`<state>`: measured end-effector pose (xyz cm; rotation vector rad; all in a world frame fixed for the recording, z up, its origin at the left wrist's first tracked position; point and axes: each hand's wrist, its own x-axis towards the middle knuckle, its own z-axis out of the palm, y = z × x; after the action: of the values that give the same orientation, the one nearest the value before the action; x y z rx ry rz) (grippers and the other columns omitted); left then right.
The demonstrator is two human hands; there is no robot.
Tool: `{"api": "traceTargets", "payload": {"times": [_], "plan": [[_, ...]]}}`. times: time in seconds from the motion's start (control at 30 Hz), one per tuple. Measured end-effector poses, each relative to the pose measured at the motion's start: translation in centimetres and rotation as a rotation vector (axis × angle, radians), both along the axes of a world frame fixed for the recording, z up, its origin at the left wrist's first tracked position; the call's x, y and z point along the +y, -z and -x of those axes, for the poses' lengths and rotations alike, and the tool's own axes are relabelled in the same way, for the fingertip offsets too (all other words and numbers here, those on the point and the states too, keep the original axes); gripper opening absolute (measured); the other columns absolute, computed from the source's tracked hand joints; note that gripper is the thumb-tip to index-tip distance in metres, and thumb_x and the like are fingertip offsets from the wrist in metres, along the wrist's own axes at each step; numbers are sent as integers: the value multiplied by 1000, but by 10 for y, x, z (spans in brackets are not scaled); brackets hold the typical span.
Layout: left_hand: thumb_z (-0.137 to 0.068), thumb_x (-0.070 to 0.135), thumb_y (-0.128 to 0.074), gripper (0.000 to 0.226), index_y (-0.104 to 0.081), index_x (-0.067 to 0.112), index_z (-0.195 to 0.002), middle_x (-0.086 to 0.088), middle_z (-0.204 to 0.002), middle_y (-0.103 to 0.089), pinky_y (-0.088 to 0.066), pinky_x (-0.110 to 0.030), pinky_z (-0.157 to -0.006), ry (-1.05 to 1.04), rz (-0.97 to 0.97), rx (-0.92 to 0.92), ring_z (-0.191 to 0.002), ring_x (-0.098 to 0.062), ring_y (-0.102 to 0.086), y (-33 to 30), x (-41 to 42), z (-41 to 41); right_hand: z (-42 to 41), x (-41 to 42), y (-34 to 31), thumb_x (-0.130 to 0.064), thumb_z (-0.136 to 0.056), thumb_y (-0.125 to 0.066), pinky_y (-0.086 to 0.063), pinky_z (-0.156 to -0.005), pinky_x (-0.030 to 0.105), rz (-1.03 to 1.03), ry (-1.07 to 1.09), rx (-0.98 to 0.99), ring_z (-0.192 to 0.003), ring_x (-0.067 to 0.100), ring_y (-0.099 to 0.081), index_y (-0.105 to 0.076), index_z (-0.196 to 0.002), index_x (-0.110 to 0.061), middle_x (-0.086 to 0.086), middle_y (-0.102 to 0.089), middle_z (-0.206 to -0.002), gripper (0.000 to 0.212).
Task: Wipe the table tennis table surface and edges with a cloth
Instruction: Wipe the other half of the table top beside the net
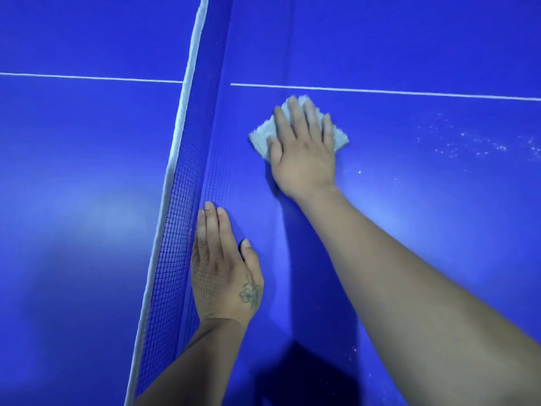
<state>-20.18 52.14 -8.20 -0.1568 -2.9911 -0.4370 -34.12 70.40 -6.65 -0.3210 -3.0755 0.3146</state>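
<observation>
The single head view looks steeply down and forward from above the blue counter [409, 39], close over it (both forearms reach in from the lower edge), with the net [187, 159] running diagonally up the left half.

Dim blue-tinted light; soft glare patches on table [96, 224]; dark shadow bottom centre; slight overall blur.

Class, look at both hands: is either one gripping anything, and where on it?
Neither grips. The right hand presses flat on the middle of the cloth; the left hand rests flat on the table.
</observation>
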Motion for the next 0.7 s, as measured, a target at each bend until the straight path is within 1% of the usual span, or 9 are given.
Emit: {"api": "traceTargets", "payload": {"times": [0.07, 0.13, 0.17, 0.27, 0.33, 0.4, 0.53, 0.6, 0.7], "plan": [[-103, 22, -45, 61, -41, -8, -157, -23, -172, -30, -13, -39, -134, -7, -21, -12, -162, -37, -24, -4, 4, 7, -28, 3, 4, -45, -109, -27, -8, -131, 52, 2, -13, 25, -163, 25, -14, -36, -164, -25, 1, -23, -175, 60], [-103, 22, -45, 57, -46, -5, -153, -22, -171, -33, -18, -49, -134, 37, -30, -10, -162, -36, -25, -10, 13, 21, -51, 13, 6, -46, -109, -29, -9, -131, 51, 6, -18, 12, -163, 25, -16, -38, -163, -25, 0, -24, -175, 59], [-105, 25, -44, 57, -45, -3, -155, -21, -172, -32, -19, -53, -133, 88, -16, -7, -163, -34, -23, -12, 19, 30, -62, 21, 6, -47, -109, -28, -9, -131, 51, 10, -8, -1, -163, 25, -15, -37, -164, -26, -1, -23, -175, 59], [-111, 47, -34, 70, -27, 7, -167, -14, -178, -18, -13, -56, -133, 213, 90, -45, -166, -30, -10, -16, 42, 50, -85, 56, 5, -49, -109, -28, -6, -132, 51, 7, 86, -9, -164, 23, -12, -33, -166, -28, -2, -19, -176, 60], [-112, 56, -24, 73, -18, 14, -171, -11, -180, -10, -8, -57, -133, 242, 192, -72, -167, -30, -3, -12, 48, 53, -90, 79, 2, -49, -110, -26, -4, -132, 51, 13, 154, -37, -164, 23, -9, -29, -167, -29, -3, -16, -177, 61], [-112, 55, -23, 72, -17, 17, -172, -10, -180, -8, -8, -57, -133, 240, 209, -67, -167, -31, -1, -7, 47, 53, -79, 93, -1, -48, -111, -23, 0, -132, 51, 34, 224, -75, -164, 23, -3, -24, -168, -29, -3, -11, -178, 61], [-111, 50, -27, 68, -21, 18, -171, -9, -180, -11, -9, -57, -133, 230, 182, -49, -167, -30, -3, -9, 47, 54, -27, 99, -3, -46, -111, -19, 5, -131, 52, 34, 360, -106, -164, 23, 4, -15, -170, -29, -2, -2, -178, 61], [-110, 47, -28, 67, -25, 19, -171, -8, -180, -14, -10, -56, -133, 230, 173, -40, -167, -30, -6, -7, 48, 55, 0, 92, -1, -46, -111, -18, 7, -131, 52, 35, 368, -134, -164, 24, 7, -13, -170, -29, -1, 1, -178, 62], [-109, 44, -31, 65, -29, 20, -170, -7, -179, -17, -10, -56, -133, 223, 143, -30, -166, -29, -10, -6, 47, 56, 21, 65, -3, -45, -111, -21, 5, -131, 52, 24, 272, -117, -164, 25, 4, -17, -170, -28, 1, -3, -178, 61]]}}
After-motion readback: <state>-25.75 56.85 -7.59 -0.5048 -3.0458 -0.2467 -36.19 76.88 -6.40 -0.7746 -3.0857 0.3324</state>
